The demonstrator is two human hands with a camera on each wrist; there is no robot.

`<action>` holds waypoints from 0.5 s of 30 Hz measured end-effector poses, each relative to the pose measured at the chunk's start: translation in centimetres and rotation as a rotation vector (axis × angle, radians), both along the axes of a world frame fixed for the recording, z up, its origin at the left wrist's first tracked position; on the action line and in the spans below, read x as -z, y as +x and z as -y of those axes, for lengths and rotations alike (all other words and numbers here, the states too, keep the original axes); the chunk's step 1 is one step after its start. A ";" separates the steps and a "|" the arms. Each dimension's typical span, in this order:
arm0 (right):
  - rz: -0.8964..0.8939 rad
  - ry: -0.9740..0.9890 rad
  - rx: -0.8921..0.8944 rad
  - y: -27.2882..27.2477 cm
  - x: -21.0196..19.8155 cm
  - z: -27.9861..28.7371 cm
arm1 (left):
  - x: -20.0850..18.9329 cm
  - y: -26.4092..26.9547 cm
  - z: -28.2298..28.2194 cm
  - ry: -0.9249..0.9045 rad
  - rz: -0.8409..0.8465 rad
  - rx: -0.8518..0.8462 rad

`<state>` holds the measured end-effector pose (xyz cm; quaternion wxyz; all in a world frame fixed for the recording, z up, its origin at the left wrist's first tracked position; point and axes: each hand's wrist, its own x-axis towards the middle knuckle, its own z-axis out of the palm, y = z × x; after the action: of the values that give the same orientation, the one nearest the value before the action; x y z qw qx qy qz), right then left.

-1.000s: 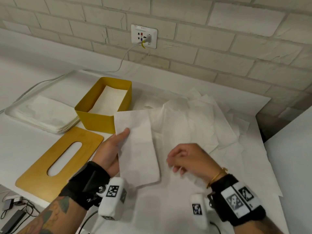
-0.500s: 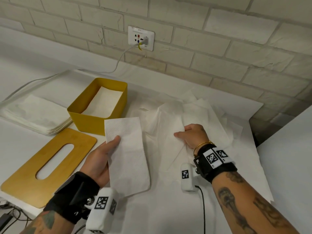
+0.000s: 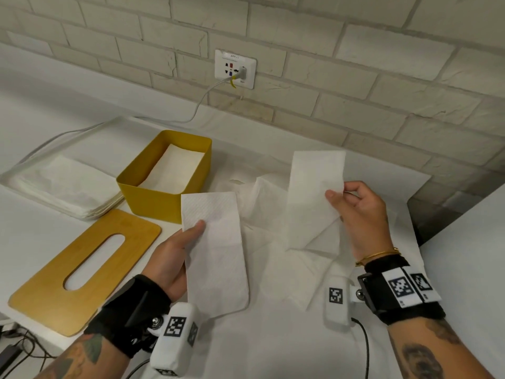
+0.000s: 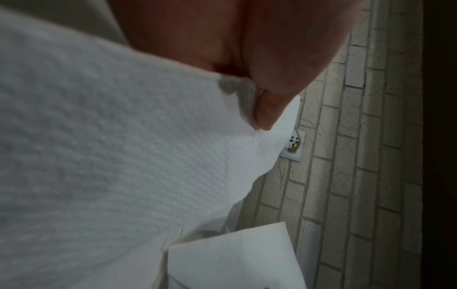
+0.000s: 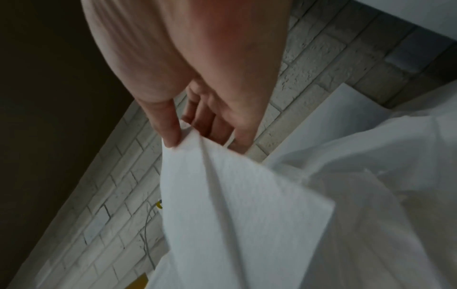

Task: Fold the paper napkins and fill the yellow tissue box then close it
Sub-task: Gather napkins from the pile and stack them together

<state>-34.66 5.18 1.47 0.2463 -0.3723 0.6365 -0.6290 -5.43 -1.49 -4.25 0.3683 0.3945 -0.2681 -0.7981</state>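
Our left hand [image 3: 175,258] has its grip pinched on a folded napkin [image 3: 216,253], thumb on top and fingers beneath, holding it flat just above the tabletop [image 3: 41,242]. Our right hand [image 3: 358,212] pinches a second napkin [image 3: 311,203] by its edge, lifted off the loose pile of napkins [image 3: 273,269] spread below. The yellow box [image 3: 161,203] stands open at eleven o'clock from the left hand, with some paper already lying inside; its slotted lid [image 3: 52,294] lies flat at nine o'clock. We judge that we are mid-fill, gathering folded pieces. Next, both napkins likely need squaring together, then lowering flat into the box.
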 end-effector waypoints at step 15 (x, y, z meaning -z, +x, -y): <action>0.289 0.082 -0.323 10.0 0.8 -0.2 | -2.3 -3.3 -1.6 -0.078 -0.071 0.118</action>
<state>-24.70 5.42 0.70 0.4475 -0.3647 0.5518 -0.6018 -8.76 0.13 -1.92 0.3449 0.3349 -0.3087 -0.8207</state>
